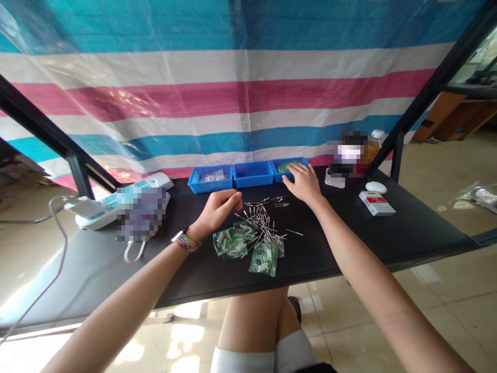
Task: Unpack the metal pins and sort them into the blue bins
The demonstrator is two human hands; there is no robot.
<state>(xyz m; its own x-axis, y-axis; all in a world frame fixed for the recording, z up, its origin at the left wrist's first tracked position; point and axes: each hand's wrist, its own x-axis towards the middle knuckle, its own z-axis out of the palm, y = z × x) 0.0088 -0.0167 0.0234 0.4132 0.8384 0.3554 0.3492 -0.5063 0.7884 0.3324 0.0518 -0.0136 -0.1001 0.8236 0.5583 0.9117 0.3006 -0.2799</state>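
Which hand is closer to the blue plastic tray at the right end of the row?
Right. The right hand lies across the front rim of that blue plastic tray. The left hand curls over the black table, well off to the tray's left.

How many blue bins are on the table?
3, in a row at the back of the table: the left bin, holding a clear bag; the middle bin; the right bin, partly under the right hand. None looks hidden.

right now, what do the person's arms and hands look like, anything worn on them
No sleeves or gloves: the arms of the left hand and right hand are uncovered. The left wrist wears a multicoloured patterned bracelet beside a pale watch-like band. Nothing shows on the right wrist.
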